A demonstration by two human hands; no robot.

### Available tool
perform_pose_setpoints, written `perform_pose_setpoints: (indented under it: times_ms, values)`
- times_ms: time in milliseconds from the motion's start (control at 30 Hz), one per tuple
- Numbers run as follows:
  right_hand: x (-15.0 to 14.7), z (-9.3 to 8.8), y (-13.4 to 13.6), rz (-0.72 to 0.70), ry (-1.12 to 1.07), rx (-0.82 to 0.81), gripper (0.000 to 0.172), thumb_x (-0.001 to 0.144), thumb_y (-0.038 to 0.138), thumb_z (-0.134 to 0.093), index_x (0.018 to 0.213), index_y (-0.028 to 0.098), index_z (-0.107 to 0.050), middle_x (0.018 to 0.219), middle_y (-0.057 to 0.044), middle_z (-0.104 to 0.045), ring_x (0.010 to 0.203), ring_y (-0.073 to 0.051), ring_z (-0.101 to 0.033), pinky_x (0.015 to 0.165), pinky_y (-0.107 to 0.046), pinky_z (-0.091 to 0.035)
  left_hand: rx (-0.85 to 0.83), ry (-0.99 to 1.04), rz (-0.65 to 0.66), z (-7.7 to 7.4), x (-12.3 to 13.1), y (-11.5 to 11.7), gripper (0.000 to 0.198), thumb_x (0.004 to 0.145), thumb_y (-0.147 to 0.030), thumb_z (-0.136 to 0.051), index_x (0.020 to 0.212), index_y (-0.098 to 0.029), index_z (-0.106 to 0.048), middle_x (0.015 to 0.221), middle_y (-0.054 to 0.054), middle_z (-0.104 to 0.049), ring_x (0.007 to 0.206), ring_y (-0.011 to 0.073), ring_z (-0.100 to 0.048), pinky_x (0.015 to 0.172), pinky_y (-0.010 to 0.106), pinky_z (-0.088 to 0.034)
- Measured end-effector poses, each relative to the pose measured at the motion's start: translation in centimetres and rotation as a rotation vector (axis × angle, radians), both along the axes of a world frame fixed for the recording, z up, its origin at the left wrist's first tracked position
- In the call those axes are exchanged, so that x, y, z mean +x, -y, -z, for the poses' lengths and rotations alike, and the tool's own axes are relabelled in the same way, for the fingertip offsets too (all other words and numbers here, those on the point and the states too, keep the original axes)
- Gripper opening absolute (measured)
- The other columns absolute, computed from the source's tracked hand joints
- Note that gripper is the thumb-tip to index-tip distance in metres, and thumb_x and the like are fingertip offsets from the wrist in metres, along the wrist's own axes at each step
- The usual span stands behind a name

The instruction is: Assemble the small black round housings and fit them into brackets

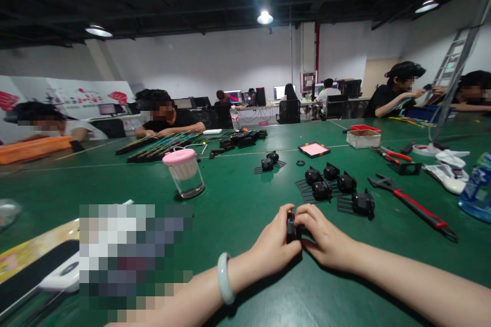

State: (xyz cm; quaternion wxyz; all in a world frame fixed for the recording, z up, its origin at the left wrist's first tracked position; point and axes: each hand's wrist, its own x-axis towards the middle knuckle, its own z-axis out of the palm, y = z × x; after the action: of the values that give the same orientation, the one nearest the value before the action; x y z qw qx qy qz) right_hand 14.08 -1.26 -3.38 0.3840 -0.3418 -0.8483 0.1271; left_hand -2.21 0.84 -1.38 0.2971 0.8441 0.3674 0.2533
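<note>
Both my hands meet around a small black plastic part (291, 230), just above the green table near its front. My left hand (275, 239), with a pale bangle on its wrist, closes on the part's left side. Fingers and thumb of my right hand (321, 237) grip it from the right, covering much of it. Beyond my hands lie several black plastic pieces with comb-like prongs (321, 190). Two similar pieces (267, 164) rest farther back, near a small black ring (300, 163).
An adjustable wrench (416, 207) and red-handled pliers (397, 154) lie to the right, near a blue bottle (477, 191). A pink-lidded glass cup (186, 173) stands left. Farther back are a pink-faced square frame (314, 149), a box (363, 138) and black parts (245, 139). Other people sit around the table.
</note>
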Motion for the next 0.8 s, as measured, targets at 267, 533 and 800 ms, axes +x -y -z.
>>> perform_pose_setpoints:
  times_ms: [267, 533, 800]
  values:
    - [0.39, -0.19, -0.26, -0.020, -0.021, 0.006, 0.039, 0.069, 0.005, -0.048, 0.104, 0.022, -0.040, 0.102, -0.008, -0.046, 0.098, -0.021, -0.041, 0.084, -0.038, -0.037, 0.025, -0.029, 0.006, 0.34, -0.09, -0.23, 0.062, 0.064, -0.012, -0.051, 0.121, -0.019, -0.027, 0.120, 0.007, -0.043, 0.107, 0.0209, -0.044, 0.091, 0.033, -0.036]
    - [0.51, -0.43, -0.17, -0.008, -0.014, -0.022, 0.038, 0.071, 0.008, -0.049, 0.106, 0.020, -0.040, 0.098, -0.008, -0.048, 0.094, -0.021, -0.043, 0.082, -0.037, -0.038, 0.038, -0.047, 0.012, 0.64, -0.21, -0.39, 0.064, 0.065, -0.014, -0.052, 0.123, -0.020, -0.025, 0.124, 0.007, -0.040, 0.111, 0.0208, -0.041, 0.095, 0.033, -0.033]
    - [0.64, -0.45, -0.31, 0.040, 0.012, -0.089, 0.026, 0.078, 0.015, -0.047, 0.103, 0.018, -0.043, 0.098, -0.007, -0.051, 0.093, -0.019, -0.045, 0.083, -0.036, -0.038, 0.075, -0.066, 0.022, 0.81, -0.19, -0.44, 0.067, 0.064, -0.011, -0.050, 0.125, -0.017, -0.023, 0.128, 0.010, -0.035, 0.115, 0.0226, -0.037, 0.096, 0.037, -0.032]
